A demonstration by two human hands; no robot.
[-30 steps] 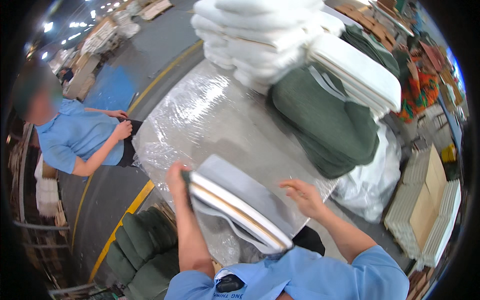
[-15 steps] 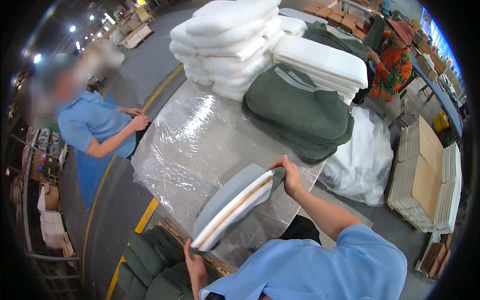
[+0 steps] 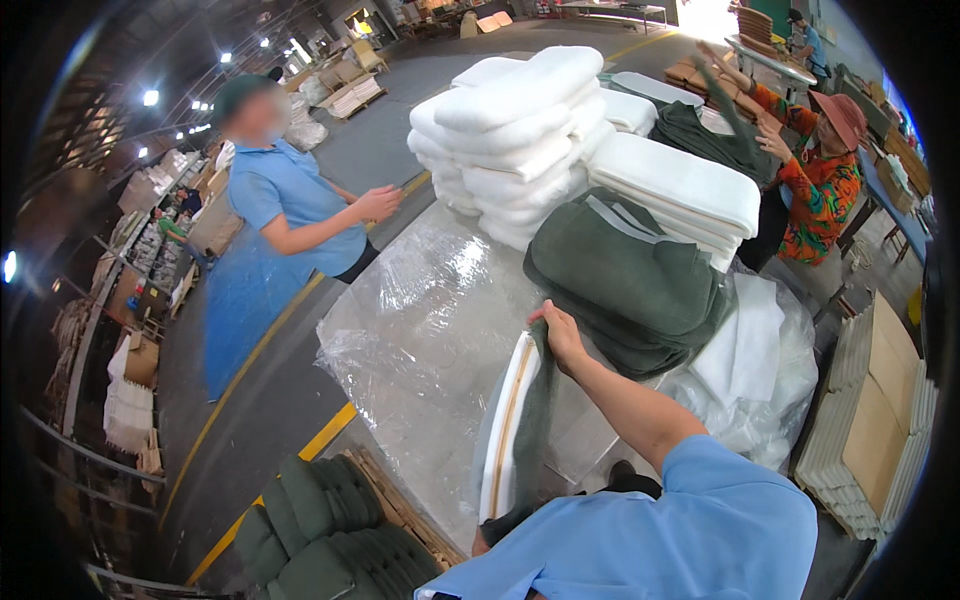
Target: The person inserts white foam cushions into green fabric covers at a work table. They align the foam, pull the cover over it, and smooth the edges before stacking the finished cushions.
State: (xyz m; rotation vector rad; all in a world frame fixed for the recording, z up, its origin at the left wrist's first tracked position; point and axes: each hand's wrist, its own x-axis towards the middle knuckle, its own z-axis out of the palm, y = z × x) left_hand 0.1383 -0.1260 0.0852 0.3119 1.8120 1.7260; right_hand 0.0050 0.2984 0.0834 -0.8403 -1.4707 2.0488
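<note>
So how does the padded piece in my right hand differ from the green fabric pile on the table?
The padded piece is held on edge, its white and tan layers showing; the green fabric pile lies flat. Your right hand grips the padded piece's far end, while the green fabric pile rests unheld. Both include dark green fabric.

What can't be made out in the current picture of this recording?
Left hand: mostly hidden, head view, by the person's blue shirt; grip unclear.
Cushion: near end partly hidden, head view, by that shirt.
Co-worker at left: face blurred, head view.
Dark green padded pile: cut off by the head view's lower edge.
</note>
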